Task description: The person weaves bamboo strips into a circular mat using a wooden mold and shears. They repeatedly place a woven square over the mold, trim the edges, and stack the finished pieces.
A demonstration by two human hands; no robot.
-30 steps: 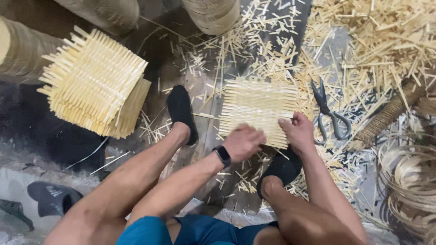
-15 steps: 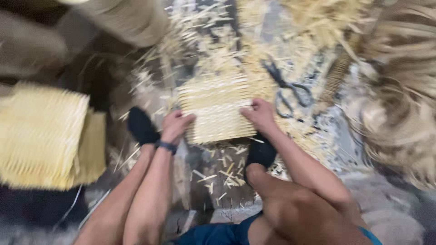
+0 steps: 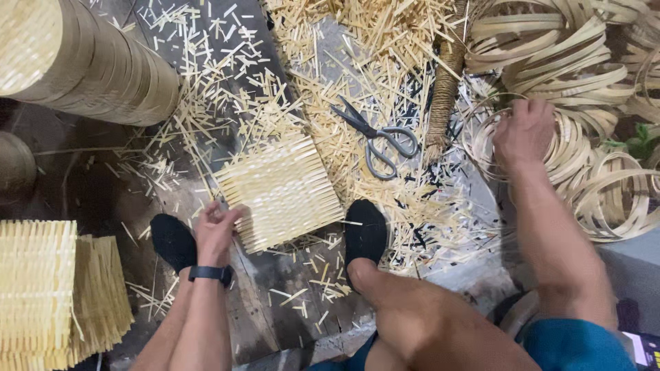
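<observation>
A square woven bamboo mat [image 3: 278, 192] lies on the dark floor between my two feet in black socks. My left hand [image 3: 215, 231], with a black band on the wrist, grips the mat's near left corner. My right hand [image 3: 524, 132] has reached out to the right and rests on a pile of coiled bamboo strip rings [image 3: 577, 148], fingers curled over one ring. Grey scissors [image 3: 375, 135] lie on the scraps between the mat and the rings.
Cut bamboo slivers [image 3: 357, 62] litter the floor. A stack of woven mats [image 3: 55, 288] sits at the lower left. A long stack of round bamboo frames [image 3: 89, 69] lies at the upper left. A rope-wrapped stick [image 3: 445, 89] lies beside the scissors.
My right hand has left the mat and moved right onto the coiled rings. My left hand stays on the mat's corner. The view has swung to the right.
</observation>
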